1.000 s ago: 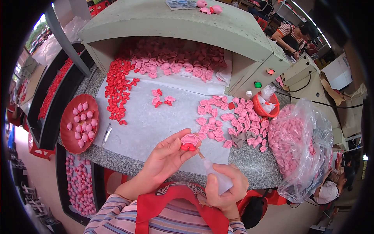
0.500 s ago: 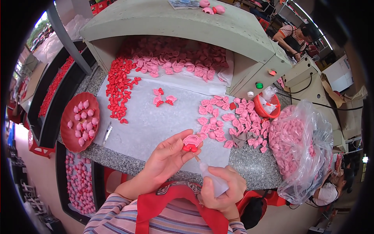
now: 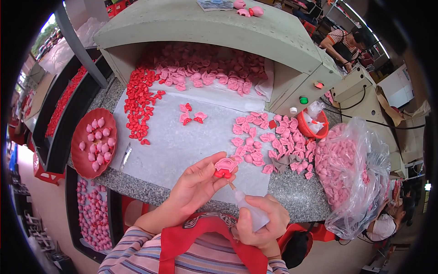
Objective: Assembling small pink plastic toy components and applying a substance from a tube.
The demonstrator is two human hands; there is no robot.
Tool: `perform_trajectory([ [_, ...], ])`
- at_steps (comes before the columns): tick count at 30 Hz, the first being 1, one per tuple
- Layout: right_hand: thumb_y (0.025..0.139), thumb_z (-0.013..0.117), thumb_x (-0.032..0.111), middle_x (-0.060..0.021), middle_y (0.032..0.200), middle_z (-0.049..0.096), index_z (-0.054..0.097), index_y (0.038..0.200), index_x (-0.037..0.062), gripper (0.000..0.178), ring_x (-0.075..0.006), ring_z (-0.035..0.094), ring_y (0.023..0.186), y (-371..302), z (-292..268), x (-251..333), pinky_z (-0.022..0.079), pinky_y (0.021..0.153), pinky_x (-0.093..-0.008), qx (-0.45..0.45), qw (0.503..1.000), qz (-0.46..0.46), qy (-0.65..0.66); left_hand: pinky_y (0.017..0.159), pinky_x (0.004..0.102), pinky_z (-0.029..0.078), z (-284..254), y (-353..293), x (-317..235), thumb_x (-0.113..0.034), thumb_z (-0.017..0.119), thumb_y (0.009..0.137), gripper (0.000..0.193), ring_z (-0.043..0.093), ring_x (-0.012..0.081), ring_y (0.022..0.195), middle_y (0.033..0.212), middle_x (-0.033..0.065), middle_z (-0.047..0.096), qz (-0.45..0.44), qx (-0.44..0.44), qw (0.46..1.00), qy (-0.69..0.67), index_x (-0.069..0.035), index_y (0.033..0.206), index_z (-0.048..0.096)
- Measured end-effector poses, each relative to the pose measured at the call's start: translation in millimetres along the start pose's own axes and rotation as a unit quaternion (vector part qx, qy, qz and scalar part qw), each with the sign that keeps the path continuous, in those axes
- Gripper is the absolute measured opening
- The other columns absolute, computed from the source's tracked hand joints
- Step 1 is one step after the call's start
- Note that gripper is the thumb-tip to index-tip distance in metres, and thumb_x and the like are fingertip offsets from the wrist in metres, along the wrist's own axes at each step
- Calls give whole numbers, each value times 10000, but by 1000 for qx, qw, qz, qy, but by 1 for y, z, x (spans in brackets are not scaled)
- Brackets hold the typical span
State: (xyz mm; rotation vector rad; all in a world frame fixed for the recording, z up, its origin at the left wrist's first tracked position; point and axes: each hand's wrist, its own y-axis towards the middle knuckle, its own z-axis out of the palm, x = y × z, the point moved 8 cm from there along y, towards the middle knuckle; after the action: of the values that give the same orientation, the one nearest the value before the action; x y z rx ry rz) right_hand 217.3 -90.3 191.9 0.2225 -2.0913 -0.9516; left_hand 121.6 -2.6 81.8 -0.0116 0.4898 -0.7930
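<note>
Your left hand [image 3: 197, 185] sits just below the middle of the frame, its fingers curled around a small pink moulded piece with a red part along its lower edge [image 3: 225, 167], pinched between thumb and fingertips above the front edge of the speckled grey stone worktop [image 3: 292, 194]. Your right hand [image 3: 262, 223] is lower and a little to the right, closed in a fist around a small translucent squeeze bottle with a thin nozzle [image 3: 246, 208]; the nozzle tip points up and left and meets the underside of the held piece (whether anything is coming out, you cannot tell from here). A white paper sheet [image 3: 173, 146] covers the middle of the worktop. On it, right of centre, lies a loose heap of pink moulded pieces [image 3: 269, 141]; toward the upper left runs a band of small red pieces [image 3: 139, 102]. A round red tray of pink pieces [image 3: 93, 142] rests at the left edge, a slim metal tool [image 3: 125, 156] just beside it. At the right edge bulges a clear plastic bag filled with pink pieces [image 3: 351, 173], and a small red basket [image 3: 312, 125] stands just above it.
</note>
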Motion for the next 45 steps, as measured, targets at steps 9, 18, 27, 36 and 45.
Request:
perform_trajectory([
  [9,607,642,13,-80,711,616,572,851,-21,257,-149,470,404,0,2,-4,373,369,-246,7,1000,1,-3,975,378,386,1,2,0,-165,489,887,428,480,272,1111,1173,167,488,6,10,1000,-25,46,1240,367],
  [18,612,642,16,-82,717,619,570,854,-19,255,-152,477,410,0,2,-3,377,373,-247,9,1000,-1,-4,982,405,368,0,2,1,-180,509,870,416,461,276,1130,1196,166,470,2,4,1000,-2,0,1226,391],
  [27,613,641,16,-81,709,617,572,852,-19,251,-154,477,412,0,2,-3,379,376,-248,16,1000,7,-8,981,403,373,0,2,0,-176,514,867,428,462,272,1128,1198,170,467,0,-2,1000,-2,6,1231,383],
  [36,608,636,18,-87,693,614,576,845,-22,247,-152,477,406,0,-6,1,379,374,-244,-5,1000,-5,-1,978,403,374,3,0,1,-178,509,870,419,471,265,1118,1191,167,474,-1,1,1000,-3,9,1226,392],
  [45,602,639,18,-92,681,616,574,847,-24,257,-148,472,400,3,0,4,373,369,-239,5,1000,-9,8,982,403,369,5,-2,5,-174,509,870,397,483,255,1105,1168,151,498,-11,9,1000,-1,3,1213,415],
])
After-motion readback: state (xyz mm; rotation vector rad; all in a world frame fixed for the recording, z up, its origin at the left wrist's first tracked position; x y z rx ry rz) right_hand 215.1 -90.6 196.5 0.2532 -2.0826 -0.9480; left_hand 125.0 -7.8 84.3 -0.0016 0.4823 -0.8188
